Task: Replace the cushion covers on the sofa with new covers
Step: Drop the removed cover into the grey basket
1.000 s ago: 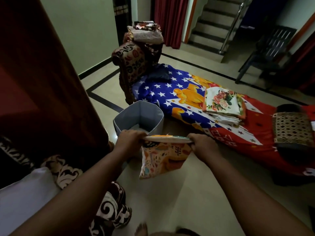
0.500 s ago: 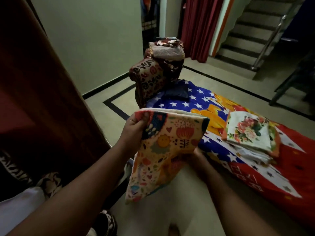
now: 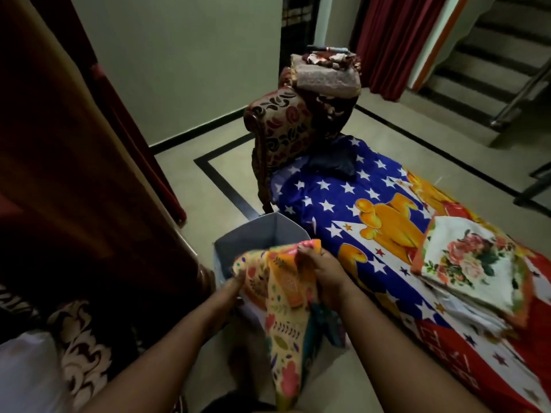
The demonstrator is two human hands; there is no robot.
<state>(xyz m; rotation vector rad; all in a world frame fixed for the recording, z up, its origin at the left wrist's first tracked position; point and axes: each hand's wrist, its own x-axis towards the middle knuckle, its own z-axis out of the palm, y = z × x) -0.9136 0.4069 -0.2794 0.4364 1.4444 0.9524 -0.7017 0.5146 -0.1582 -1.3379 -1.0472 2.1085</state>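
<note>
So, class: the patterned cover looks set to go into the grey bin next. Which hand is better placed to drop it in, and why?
Probably the left. The left hand grips the patterned cover right at the grey bin rim, while the right hand holds the cover's top beside the bin, nearer the star-print sheet.

green wall | tiled floor | staircase | red curtain

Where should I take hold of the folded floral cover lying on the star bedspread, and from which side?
Probably pinch the floral cover at its near-left corner, the one closest to the right hand, coming in from the left. It lies flat on a stack of folded cloth on the star bedspread, and that edge faces you unobstructed.
</note>
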